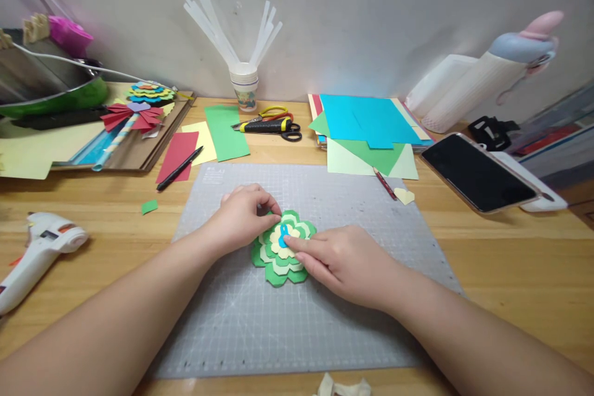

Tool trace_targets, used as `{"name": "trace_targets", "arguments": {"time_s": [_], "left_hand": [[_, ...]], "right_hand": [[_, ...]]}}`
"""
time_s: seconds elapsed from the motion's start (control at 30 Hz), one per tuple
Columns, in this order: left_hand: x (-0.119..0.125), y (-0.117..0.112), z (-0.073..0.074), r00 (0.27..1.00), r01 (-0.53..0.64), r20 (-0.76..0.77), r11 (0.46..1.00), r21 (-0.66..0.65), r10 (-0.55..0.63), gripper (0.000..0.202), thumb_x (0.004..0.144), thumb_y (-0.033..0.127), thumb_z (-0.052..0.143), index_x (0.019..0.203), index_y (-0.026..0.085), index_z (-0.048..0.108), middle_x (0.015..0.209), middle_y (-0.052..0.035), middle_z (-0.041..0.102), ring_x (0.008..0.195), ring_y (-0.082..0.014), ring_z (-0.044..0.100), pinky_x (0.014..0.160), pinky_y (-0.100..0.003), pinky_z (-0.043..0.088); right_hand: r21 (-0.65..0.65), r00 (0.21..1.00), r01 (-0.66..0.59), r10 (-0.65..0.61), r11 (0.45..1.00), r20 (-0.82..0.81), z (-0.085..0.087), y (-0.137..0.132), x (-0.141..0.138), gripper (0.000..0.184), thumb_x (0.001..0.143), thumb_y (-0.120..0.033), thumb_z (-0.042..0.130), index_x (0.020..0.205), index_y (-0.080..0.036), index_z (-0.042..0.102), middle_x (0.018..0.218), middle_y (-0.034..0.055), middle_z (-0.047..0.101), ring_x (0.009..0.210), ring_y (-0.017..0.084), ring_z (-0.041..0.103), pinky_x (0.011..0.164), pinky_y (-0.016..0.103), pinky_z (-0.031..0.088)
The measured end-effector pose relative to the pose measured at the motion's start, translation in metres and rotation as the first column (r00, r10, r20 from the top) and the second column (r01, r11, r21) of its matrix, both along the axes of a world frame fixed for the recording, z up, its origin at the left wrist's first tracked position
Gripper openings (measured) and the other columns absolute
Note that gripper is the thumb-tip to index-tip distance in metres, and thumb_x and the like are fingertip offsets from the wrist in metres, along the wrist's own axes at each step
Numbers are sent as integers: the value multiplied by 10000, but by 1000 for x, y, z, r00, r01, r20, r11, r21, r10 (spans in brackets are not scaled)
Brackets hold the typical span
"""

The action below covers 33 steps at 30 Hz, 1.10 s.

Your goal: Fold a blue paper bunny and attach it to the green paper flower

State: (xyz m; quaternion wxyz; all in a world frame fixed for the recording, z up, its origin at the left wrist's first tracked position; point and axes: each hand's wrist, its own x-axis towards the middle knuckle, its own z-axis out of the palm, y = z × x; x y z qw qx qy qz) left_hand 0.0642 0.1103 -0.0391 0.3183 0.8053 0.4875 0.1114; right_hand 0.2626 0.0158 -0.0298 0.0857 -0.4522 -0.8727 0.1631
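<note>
A layered paper flower point(278, 272) in green, pale green and cream lies on the grey cutting mat point(223, 315). At its centre sits a small blue paper piece point(284, 229) with a narrow upper part. My left hand point(244, 216) is at the flower's upper left edge, thumb and forefinger pinched together there. From the right, my right hand point(346, 260) reaches over the petals. Its forefinger is stretched out with the tip on the blue piece, the thumb lies below it, and the other fingers curl under, partly hidden.
Left stand a glue gun point(51, 241), a black pen point(180, 168) and finished paper flowers point(151, 93). Behind are scissors point(292, 131), a utility knife point(264, 126) and paper cups point(244, 90) with white sticks. Coloured paper point(366, 117), a pencil point(385, 184) and a phone point(480, 172) lie right.
</note>
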Motion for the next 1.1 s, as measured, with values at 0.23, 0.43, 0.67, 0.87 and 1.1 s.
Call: {"name": "trace_targets", "arguments": {"time_s": [0.23, 0.43, 0.67, 0.87, 1.1], "left_hand": [[0, 0, 2, 1000, 1, -6, 1000, 7, 0, 130, 721, 333, 630, 764, 240, 711, 843, -23, 605, 856, -208, 567, 748, -325, 457], [1, 0, 3, 1000, 3, -8, 1000, 5, -3, 133, 716, 332, 625, 761, 242, 712, 831, -22, 605, 858, -210, 569, 759, -325, 458], [1, -1, 4, 1000, -9, -1, 1000, 11, 9, 133, 718, 320, 609, 751, 239, 709, 826, -23, 610, 870, -215, 573, 782, -334, 458], [1, -1, 4, 1000, -16, -1, 1000, 8, 16, 144, 722, 298, 576, 738, 232, 703, 833, -24, 617, 870, -214, 579, 781, -334, 461], [1, -1, 3, 1000, -26, 5, 1000, 7, 26, 157, 733, 328, 574, 733, 231, 698, 834, -24, 626, 862, -213, 580, 757, -326, 461]], "right_hand": [[137, 944, 106, -56, 985, -326, -2, 4, 4, 267, 937, -197, 430, 1033, -153, 675, 833, 66, 671, 767, 180, 583, 667, 298, 397], [115, 929, -9, 51, 993, -367, 1, 5, 4, 344, 724, -23, 460, 1008, -168, 587, 934, 70, 662, 944, 216, 568, 824, 368, 378], [65, 970, -98, 110, 993, -219, 3, 4, 1, 331, 753, -41, 455, 1018, -171, 604, 1001, 93, 685, 1033, 226, 571, 838, 384, 325], [59, 981, -98, 107, 993, -163, 5, 5, -2, 416, 754, -27, 450, 1106, -156, 632, 1023, 118, 689, 1043, 224, 572, 830, 377, 302], [37, 986, -86, 90, 996, -143, 7, 7, -1, 392, 720, -26, 457, 1028, -166, 654, 903, 92, 672, 952, 216, 561, 783, 353, 298]]}}
